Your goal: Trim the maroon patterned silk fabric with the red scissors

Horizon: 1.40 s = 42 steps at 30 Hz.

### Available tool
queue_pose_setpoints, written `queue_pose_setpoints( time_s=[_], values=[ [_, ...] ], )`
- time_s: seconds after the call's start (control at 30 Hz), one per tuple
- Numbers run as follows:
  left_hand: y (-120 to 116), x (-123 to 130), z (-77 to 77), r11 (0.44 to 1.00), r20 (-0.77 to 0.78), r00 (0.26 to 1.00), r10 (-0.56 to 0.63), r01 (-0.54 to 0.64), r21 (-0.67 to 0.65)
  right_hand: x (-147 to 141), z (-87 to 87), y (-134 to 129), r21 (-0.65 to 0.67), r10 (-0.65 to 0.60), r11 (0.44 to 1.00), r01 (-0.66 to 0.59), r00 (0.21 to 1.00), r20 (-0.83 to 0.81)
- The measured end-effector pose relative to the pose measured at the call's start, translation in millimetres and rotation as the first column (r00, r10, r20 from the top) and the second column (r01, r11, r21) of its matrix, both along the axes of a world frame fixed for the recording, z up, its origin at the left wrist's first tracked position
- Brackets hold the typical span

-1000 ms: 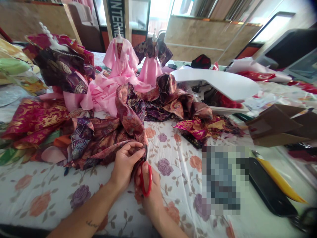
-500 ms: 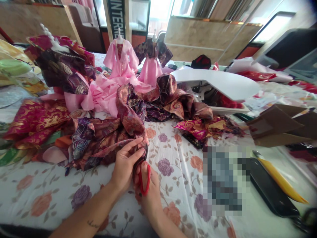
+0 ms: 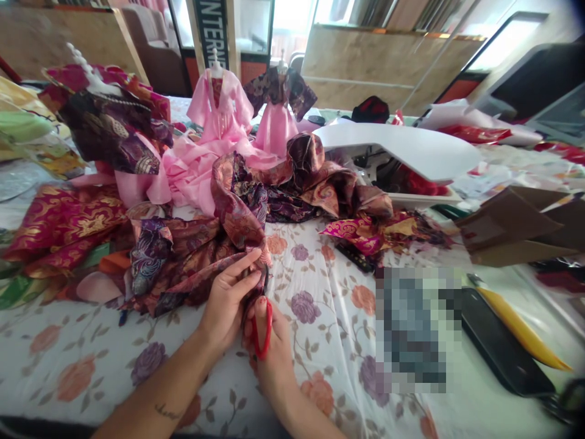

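Observation:
My right hand (image 3: 269, 341) is closed on red-handled scissors (image 3: 262, 329), thumb through one loop. The scissors' dark blades reach up to the near right edge of a bunched brocade fabric (image 3: 237, 222) in copper and purple. Just left of the blades, my left hand (image 3: 231, 299) grips that edge, fingers pressed over the cloth. Where exactly the blades meet the fabric is partly hidden by my fingers. The rest of the brocade lies in folds to the left and back toward the middle of the table.
Small dress forms in pink (image 3: 218, 110) and patterned garments stand at the back. Magenta-gold cloth (image 3: 73, 222) lies at left, fabric scraps (image 3: 379, 235) right of centre. Farther right are a white lidded box (image 3: 402, 146), brown cardboard (image 3: 512, 225) and a black case (image 3: 505, 344).
The red scissor loops look narrower and turned more upright. Both hands stay at the fabric edge, and the whole view has shifted slightly.

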<state>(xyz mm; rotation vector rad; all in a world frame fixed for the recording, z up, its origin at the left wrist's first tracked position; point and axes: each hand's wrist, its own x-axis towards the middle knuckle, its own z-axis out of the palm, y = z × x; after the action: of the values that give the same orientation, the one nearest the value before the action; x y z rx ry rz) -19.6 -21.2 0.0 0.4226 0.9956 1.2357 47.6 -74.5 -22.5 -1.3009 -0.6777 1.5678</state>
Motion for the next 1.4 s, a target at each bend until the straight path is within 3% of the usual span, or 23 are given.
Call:
queue_pose_setpoints(
  time_s=[0.27, 0.6, 1.13, 1.4],
  values=[
    [-0.4, -2.6, -16.1, 0.989, -0.252, 0.967, 0.037, 0.000, 0.145, 0.6, -1.7, 0.9, 0.038, -0.008, 0.999, 0.010, 0.999, -0.053],
    [2.3, -5.8, -20.4, 0.982, -0.344, 0.937, 0.058, 0.008, 0.186, 3.3, 0.4, -0.9, -0.032, 0.005, 0.999, -0.008, 0.995, -0.103],
    [2.1, -5.3, -18.8, 0.989, -0.314, 0.948, 0.042, 0.004, 0.146, 2.8, 3.5, 0.1, -0.042, -0.008, 0.999, 0.001, 0.987, -0.160],
    [-1.9, -3.3, -20.3, 0.980, -0.434, 0.899, 0.052, 0.038, 0.195, 1.9, 1.4, -1.4, -0.043, -0.034, 0.999, 0.029, 0.993, -0.114]
  ],
)
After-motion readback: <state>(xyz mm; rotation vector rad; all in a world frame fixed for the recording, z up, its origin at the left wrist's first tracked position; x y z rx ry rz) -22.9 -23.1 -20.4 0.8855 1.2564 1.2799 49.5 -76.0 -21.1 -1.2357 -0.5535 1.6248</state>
